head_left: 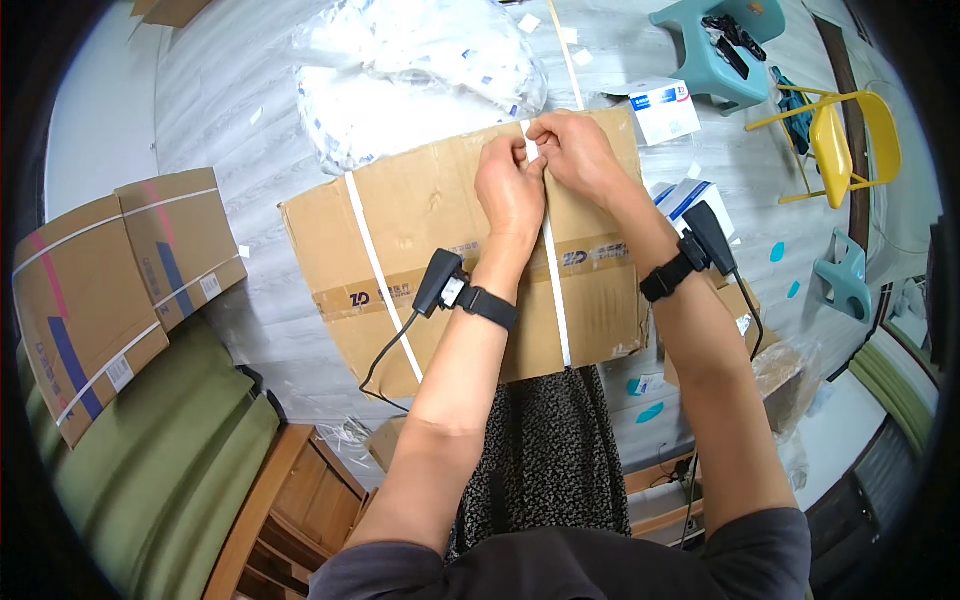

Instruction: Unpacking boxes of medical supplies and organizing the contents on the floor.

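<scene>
A large brown cardboard box (440, 200) sits in front of me, sealed with printed brown tape and crossed by two white packing straps. Near the box's far edge, my left hand (511, 190) and my right hand (580, 155) meet at the right-hand white packing strap (553, 290). Both hands are closed, with thumbs and fingers pinching at the strap; the fingertips partly cover it there. The left-hand strap (372, 245) lies along the box, touched by neither hand. Each wrist wears a black band with a small cabled device.
Clear plastic bags (420, 75) lie beyond the box. Strapped cartons (85, 290) stand left, beside a green curtain (150, 440) and wooden cabinet (300, 490). To the right are small white boxes (664, 112), a teal stool (715, 50) and a yellow chair (830, 150).
</scene>
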{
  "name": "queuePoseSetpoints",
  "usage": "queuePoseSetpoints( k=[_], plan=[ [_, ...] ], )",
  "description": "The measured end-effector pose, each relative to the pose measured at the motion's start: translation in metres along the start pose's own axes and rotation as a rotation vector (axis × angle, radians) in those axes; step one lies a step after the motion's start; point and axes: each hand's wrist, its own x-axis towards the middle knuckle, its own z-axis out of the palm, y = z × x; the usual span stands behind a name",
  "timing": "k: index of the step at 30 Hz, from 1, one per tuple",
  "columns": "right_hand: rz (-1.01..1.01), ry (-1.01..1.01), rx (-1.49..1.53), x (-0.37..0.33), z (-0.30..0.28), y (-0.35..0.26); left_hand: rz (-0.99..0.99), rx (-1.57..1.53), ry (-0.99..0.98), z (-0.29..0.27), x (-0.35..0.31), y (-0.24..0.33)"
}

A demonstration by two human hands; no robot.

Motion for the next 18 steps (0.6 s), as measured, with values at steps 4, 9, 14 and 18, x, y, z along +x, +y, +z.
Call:
queuePoseSetpoints(
  k=[4, 9, 14, 18],
  plan=[
    [0.023, -0.076, -0.087, 0.003, 0.001, -0.001, 0.062, 0.079, -0.086, -0.002, 0.006, -0.002],
    [-0.009, -0.023, -0.223, -0.001, 0.013, -0.003, 0.2, 0.18, 0.007, 0.006, -0.001, -0.006],
    [0.008, 0.045, -0.153, -0.002, 0.016, -0.005, 0.105, 0.111, 0.041, 0.006, 0.001, -0.006],
    [0.123, -0.06, -0.006, 0.002, 0.007, 0.005, 0.083, 0.162, -0.035, 0.007, 0.013, -0.002]
  ],
)
